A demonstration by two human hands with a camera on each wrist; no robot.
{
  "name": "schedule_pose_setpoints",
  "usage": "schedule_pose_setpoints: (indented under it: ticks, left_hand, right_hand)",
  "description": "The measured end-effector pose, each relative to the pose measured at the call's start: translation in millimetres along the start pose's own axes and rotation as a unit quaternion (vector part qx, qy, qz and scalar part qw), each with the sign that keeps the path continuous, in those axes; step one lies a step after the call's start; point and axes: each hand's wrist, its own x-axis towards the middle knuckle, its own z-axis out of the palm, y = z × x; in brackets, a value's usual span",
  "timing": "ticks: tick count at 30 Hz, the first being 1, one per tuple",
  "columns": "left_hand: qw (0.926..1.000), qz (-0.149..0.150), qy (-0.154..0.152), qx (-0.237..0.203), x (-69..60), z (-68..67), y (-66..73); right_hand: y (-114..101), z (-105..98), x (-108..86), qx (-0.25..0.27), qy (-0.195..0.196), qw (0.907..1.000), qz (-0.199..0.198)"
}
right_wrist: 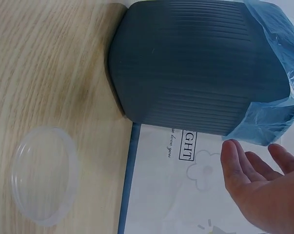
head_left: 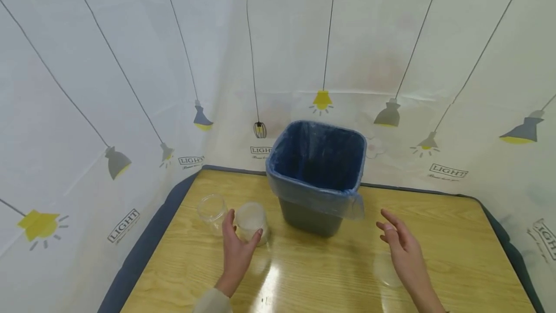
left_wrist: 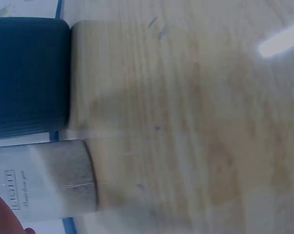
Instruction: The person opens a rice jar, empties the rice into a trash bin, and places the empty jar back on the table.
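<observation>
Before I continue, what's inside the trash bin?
Only blue plastic liner is visible inside the trash bin; the bottom is hidden behind its near side.

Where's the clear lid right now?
In the head view, the lid lies on the table, right of the bin and nearer the camera, partly hidden by the right hand.

The surface (head_left: pixel 330 279) has a wood-grain finish, smooth and glossy enough to throw back a bright streak. Both containers, the left one (head_left: pixel 206 216) and the right one (head_left: pixel 253 224), are smooth and transparent, plastic or glass, impossible to tell. The lid (right_wrist: pixel 45 176) looks like translucent plastic. The bin (right_wrist: pixel 186 63) is matt, ribbed plastic; its liner (head_left: pixel 288 183), thin, crinkled, shiny film. The backdrop (head_left: pixel 165 47) looks matt and creased.
</observation>
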Motion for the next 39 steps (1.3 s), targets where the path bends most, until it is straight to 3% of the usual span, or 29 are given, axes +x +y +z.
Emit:
schedule_pose_setpoints:
  ticks: [5,8,19,24,29,34,39]
  left_hand:
    - [0.9941,-0.097,-0.035,-0.034,-4.7,9.6,-10.5]
    - [0.9887,-0.136,-0.049,-0.039,-2.1,14.1,-17.3]
    - [0.9814,-0.178,-0.057,-0.045,2.9,21.4,-31.6]
    - [0.9837,-0.163,-0.053,-0.054,3.1,22.8,-34.9]
    - [0.9895,-0.126,-0.055,-0.043,-2.4,22.2,-35.4]
    - [0.9940,-0.066,-0.084,-0.023,-12.9,20.3,-26.4]
    - [0.9924,0.000,-0.123,0.002,-20.9,21.2,-8.0]
  right_hand:
    - [3,-1,-1.2,-0.002,0.002,0.9999,0.010]
    - [5,-1,-1.1,-0.008,-0.001,0.9998,0.020]
    - [10,0,-4.6,-0.004,-0.012,0.9992,0.038]
    - [14,1,-6.5,-0.006,-0.015,0.9989,0.044]
    - [17,4,-10.3,-0.026,-0.029,0.9974,0.060]
    - [19,12,-17.6,-0.036,-0.052,0.9956,0.069]
    - [21,25,-23.7,-0.023,-0.084,0.9931,0.078]
